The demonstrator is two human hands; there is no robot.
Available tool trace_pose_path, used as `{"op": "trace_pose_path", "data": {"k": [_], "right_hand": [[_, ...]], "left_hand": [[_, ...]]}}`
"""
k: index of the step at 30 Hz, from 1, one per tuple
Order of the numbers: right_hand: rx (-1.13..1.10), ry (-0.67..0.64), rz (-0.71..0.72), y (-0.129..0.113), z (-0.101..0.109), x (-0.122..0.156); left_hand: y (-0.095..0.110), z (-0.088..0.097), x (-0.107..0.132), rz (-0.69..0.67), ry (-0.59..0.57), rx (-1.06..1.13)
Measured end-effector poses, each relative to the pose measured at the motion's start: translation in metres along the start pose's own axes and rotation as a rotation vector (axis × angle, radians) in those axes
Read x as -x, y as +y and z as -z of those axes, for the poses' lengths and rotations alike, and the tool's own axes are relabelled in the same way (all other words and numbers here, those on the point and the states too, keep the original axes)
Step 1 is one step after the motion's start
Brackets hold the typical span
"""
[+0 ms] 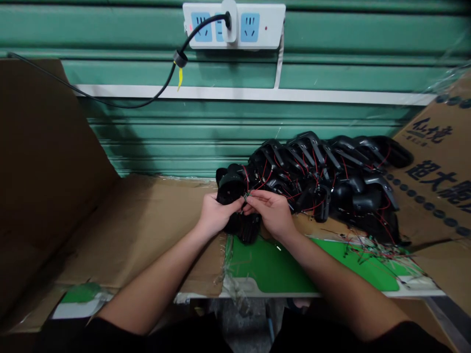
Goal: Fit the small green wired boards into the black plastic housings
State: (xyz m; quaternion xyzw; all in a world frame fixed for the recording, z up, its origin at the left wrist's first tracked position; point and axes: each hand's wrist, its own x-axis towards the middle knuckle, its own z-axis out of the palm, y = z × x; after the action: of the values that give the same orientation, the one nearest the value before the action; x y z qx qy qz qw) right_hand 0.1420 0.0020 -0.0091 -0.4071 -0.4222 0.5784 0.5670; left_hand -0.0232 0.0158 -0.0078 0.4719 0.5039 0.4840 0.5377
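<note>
My left hand [216, 214] is closed around a black plastic housing [231, 188] with red wires coming out of it, holding it just above the bench. My right hand [271, 212] meets it from the right, fingers pinched on a small green part [246, 196] at the wire ends. Both hands touch at the middle of the bench. Behind and to the right lies a pile of similar black housings [331, 176] with red wires.
A green mat [279, 269] covers the bench front, with loose wire pieces [371, 247] on its right. Brown cardboard [121, 230] lines the left side, a printed carton [439, 171] stands right. A white power strip [235, 24] hangs on the green shutter wall.
</note>
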Motion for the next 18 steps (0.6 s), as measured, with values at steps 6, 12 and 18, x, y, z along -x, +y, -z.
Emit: {"op": "trace_pose_path", "data": {"k": [6, 12, 18], "right_hand": [[0.104, -0.035, 0.025, 0.002, 0.004, 0.0], [0.23, -0.019, 0.124, 0.003, 0.006, 0.004], [0.194, -0.026, 0.151, 0.003, 0.003, 0.005]], "left_hand": [[0.004, -0.001, 0.001, 0.009, 0.022, -0.032], [0.006, 0.0, 0.006, -0.022, 0.017, -0.081], [0.013, 0.002, 0.0, -0.08, 0.097, 0.076]]}}
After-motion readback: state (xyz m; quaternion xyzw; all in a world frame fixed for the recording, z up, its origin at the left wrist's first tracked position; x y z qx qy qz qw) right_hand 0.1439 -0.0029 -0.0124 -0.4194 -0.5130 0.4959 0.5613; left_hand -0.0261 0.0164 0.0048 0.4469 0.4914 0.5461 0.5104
